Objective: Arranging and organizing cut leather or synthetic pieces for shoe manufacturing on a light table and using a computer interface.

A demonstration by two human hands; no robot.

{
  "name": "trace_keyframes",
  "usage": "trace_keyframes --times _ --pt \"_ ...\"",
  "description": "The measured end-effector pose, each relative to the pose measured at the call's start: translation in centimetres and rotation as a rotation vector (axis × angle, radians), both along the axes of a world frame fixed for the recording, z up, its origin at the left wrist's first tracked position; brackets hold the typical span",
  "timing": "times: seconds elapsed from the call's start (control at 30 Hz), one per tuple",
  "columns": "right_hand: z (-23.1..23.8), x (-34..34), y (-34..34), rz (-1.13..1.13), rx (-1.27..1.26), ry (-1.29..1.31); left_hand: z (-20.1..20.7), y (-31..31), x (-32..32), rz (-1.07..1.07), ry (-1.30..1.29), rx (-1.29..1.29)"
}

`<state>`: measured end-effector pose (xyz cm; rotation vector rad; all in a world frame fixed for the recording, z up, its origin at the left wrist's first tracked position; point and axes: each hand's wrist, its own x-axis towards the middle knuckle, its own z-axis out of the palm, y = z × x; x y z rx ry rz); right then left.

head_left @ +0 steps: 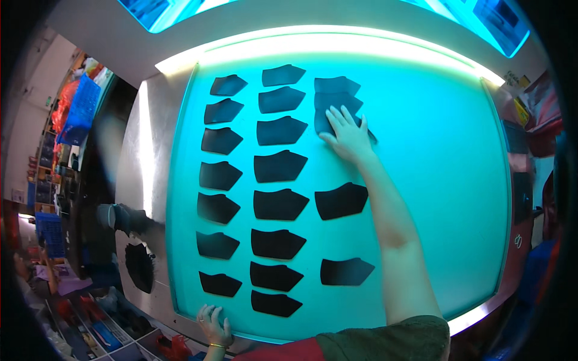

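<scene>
A glowing turquoise light table (433,180) carries several flat black cut pieces laid in columns. My right hand (347,137) reaches far across and presses flat, fingers spread, on a black piece (325,120) near the top of the third column, where a few pieces (337,93) overlap. My left hand (214,325) rests on the table's near metal edge and holds nothing. Below my right hand, two more black pieces (341,200) (345,272) lie apart in the third column.
A brushed metal frame (144,150) borders the table on the left, with a black piece (139,268) and a dark cylindrical object (123,218) on it. Blue crates (81,108) and cluttered shelves stand at far left. Bins with tools sit at lower left.
</scene>
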<state>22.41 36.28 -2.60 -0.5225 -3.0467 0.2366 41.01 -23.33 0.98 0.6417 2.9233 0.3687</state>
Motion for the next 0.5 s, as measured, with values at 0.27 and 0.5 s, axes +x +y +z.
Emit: trace_keyframes --times 0.27,0.5 --pt "5.0 4.1 -5.2 0.121 -0.046 -0.282 0.5 -0.6 0.3 0.041 -0.009 -0.014" --pt "1.2 -3.6 2.0 -0.100 0.009 -0.106 0.1 -0.6 0.3 -0.005 0.012 -0.019"
